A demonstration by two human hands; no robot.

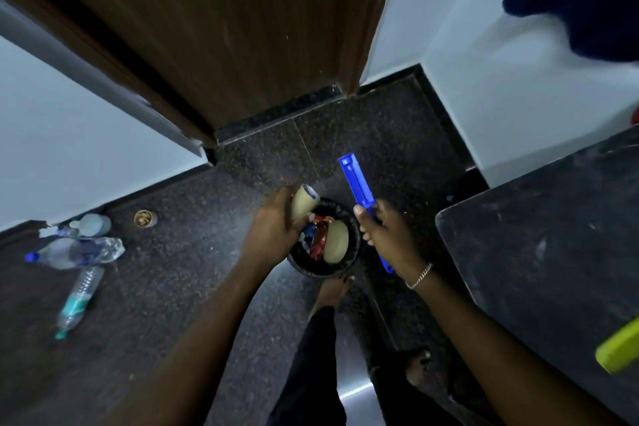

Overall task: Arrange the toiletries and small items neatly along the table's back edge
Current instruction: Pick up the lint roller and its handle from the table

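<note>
My left hand [276, 228] grips a tan paper cup [302, 206] tilted on its side above a black bin [352, 256] on the floor. Inside the bin lie another tan cup [335, 245] and red and blue wrappers [316, 239]. My right hand [387, 239] holds a long blue plastic stick-like item [358, 183], its far end pointing up and away over the bin's right side. The dark table [539, 252] stands at the right, with a yellow-green object [619, 349] at its near right edge.
Several plastic bottles [76, 252] lie on the dark floor at the left, with a small round brown container [145, 218] beside them. A brown door [207, 28] stands ahead between white walls. My bare feet [333, 290] are just below the bin.
</note>
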